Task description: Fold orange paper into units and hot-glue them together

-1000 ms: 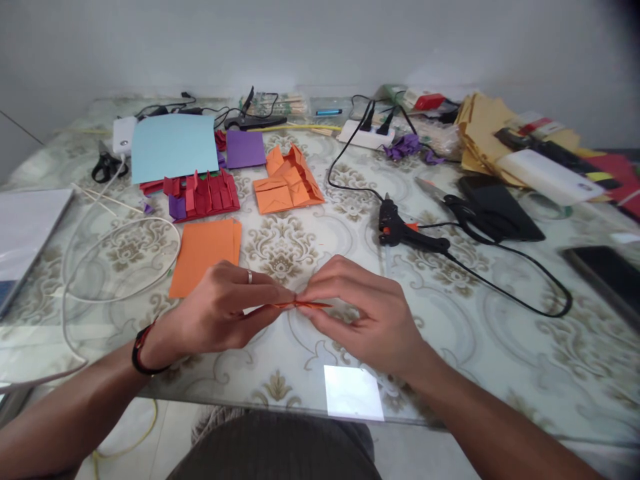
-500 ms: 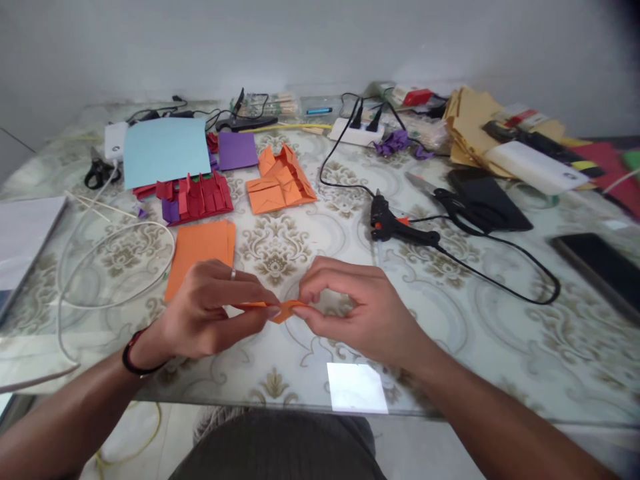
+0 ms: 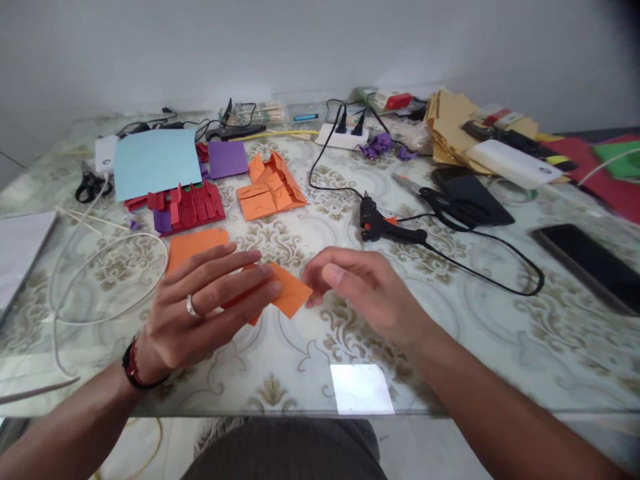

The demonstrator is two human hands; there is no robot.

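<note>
A folded piece of orange paper (image 3: pixel 290 291) is held by my left hand (image 3: pixel 210 300), whose fingers stretch across its top while the thumb is hidden below. Close to the paper's right corner is my right hand (image 3: pixel 370 287), with its thumb and curled fingers apart; I cannot tell whether a fingertip touches the corner. Behind my left hand lie orange paper sheets (image 3: pixel 197 245), partly covered by it. Folded orange paper pieces (image 3: pixel 273 190) rest farther back, beside red folded paper pieces (image 3: pixel 193 207).
To the right are a black glue gun (image 3: pixel 383 223) with its cord, scissors (image 3: pixel 450 207) and a phone (image 3: pixel 590 263). A light blue sheet (image 3: pixel 157 163) and a purple square (image 3: pixel 228 159) lie at back left. A power strip (image 3: pixel 345 137) stands at the back; a white cable (image 3: pixel 107 321) loops at left.
My left hand has flattened, its fingers now extended over the orange paper, which shows a wider face. My right hand has loosened its pinch on the paper. The view has shifted slightly.
</note>
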